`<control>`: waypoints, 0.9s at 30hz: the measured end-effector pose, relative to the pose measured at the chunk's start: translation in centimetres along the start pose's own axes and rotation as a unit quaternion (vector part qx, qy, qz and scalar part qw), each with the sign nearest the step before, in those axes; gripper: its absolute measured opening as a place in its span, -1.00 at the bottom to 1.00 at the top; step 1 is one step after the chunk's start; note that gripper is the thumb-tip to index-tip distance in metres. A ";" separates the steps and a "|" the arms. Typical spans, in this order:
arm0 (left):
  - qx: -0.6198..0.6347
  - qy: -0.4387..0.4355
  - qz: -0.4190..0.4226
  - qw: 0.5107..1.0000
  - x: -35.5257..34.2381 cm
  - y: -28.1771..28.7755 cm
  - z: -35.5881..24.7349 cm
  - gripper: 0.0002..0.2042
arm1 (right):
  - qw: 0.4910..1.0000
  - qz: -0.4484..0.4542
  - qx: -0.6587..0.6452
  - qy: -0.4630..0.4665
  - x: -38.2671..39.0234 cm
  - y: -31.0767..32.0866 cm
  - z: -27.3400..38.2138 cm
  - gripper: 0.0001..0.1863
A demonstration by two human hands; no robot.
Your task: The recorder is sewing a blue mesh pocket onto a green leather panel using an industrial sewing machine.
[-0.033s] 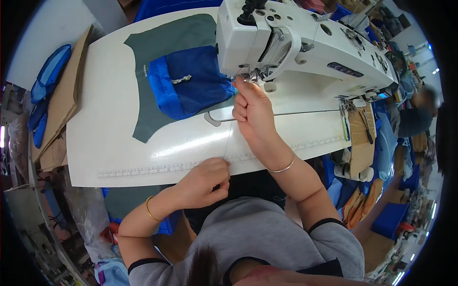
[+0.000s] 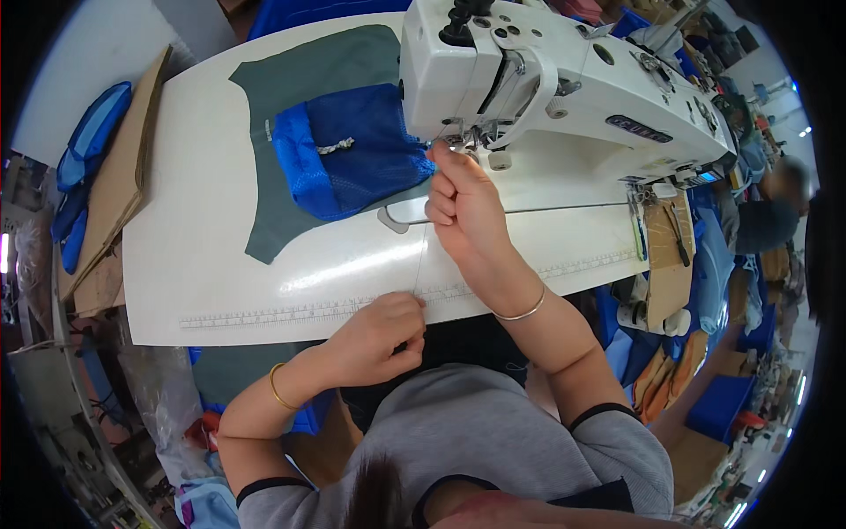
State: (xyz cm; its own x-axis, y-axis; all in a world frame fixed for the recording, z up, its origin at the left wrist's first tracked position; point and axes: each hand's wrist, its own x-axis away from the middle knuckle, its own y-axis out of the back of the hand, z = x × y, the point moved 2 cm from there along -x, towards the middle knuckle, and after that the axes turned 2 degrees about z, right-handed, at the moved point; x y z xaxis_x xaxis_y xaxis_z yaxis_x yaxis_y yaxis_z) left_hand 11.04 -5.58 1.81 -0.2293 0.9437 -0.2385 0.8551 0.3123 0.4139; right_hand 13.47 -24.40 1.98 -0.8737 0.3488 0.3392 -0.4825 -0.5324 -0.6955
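In the head view, a blue mesh pouch (image 2: 366, 163) lies on a grey-green fabric panel (image 2: 266, 212), toward the far edge of the bench (image 2: 194, 264), left of the white sewing machine (image 2: 617, 93). The right hand (image 2: 467, 189) is positioned at the pouch's right end, beside the needle area; thumb and forefinger are pinched, the other fingers curled, and what they grip cannot be determined. The left hand (image 2: 383, 331) is at the bench's near edge, fingers closed on a thin thread (image 2: 421, 257) extending toward the right hand.
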 end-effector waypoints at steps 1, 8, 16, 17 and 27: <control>0.006 -0.013 -0.007 1.000 0.0 0.1 -0.1 -0.82 | 1.000 -0.001 0.000 0.000 0.0 0.0 -0.3 -0.83; -0.043 -0.028 -0.028 0.998 -0.4 1.0 -0.6 -0.85 | 0.998 -0.028 -0.008 -0.053 -1.1 0.0 -0.6 -0.82; -0.091 -0.056 -0.052 0.993 -3.5 1.5 -2.0 -0.86 | 0.982 -0.056 0.176 0.029 1.1 3.0 1.2 -0.87; -0.123 -0.067 -0.095 0.986 -4.5 1.6 -2.1 -0.83 | 0.974 -0.031 0.223 0.037 2.1 3.6 1.7 -0.87; -0.355 -0.181 -0.050 0.916 -10.6 0.7 0.2 -0.80 | 0.875 -0.010 0.480 0.065 8.9 14.0 8.5 -0.85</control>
State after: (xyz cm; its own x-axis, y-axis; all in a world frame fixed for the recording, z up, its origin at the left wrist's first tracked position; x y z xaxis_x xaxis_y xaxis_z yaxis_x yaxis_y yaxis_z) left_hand 14.13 -15.41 4.43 -0.0100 0.8491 -0.5282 0.2902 0.5079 0.8110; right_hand -1.57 -35.32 0.70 -0.8800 0.4176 0.2263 -0.3824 -0.9055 0.1841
